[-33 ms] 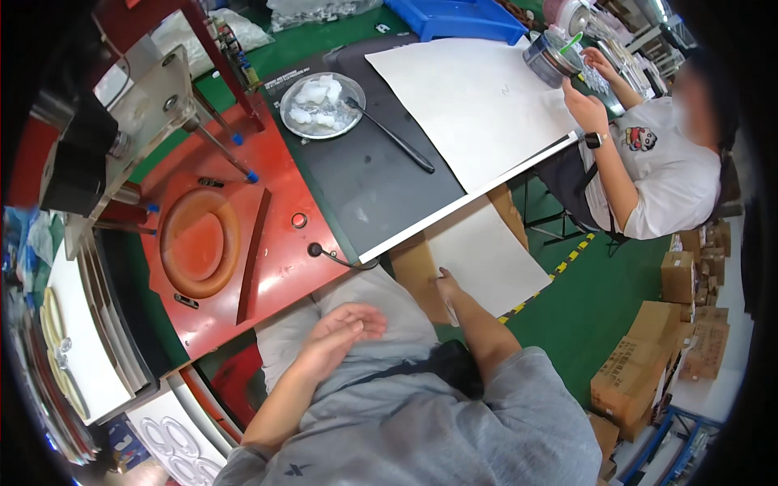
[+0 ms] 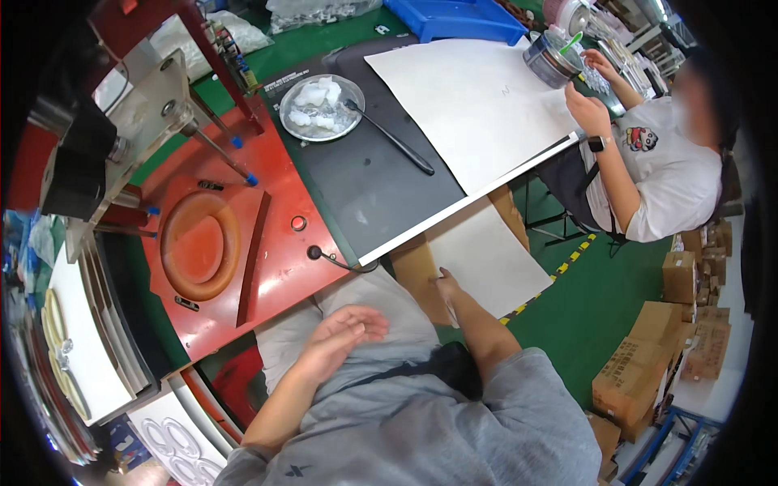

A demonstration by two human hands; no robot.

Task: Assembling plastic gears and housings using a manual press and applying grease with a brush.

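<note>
Above my lap, my left hand point(image 2: 344, 336) is held palm inward with the fingers loosely stretched out and nothing in it. My right hand point(image 2: 447, 290) reaches down beside my right thigh, at the left edge of a white sheet point(image 2: 490, 251) that lies over an open cardboard box point(image 2: 415, 267). Most of its fingers are hidden, and I cannot tell whether it grips the sheet. In front of my left hand is a red machine table point(image 2: 284, 267), where an orange-brown ring point(image 2: 231, 243) sits beneath the press frame.
A dish of white paste point(image 2: 322, 109) and a black-handled tool point(image 2: 397, 144) rest on the dark tabletop. A large white sheet point(image 2: 462, 97) covers its right part. A co-worker point(image 2: 656, 178) sits at the right, hands near a tin point(image 2: 553, 61). Cardboard boxes point(image 2: 636, 364) stand on the floor.
</note>
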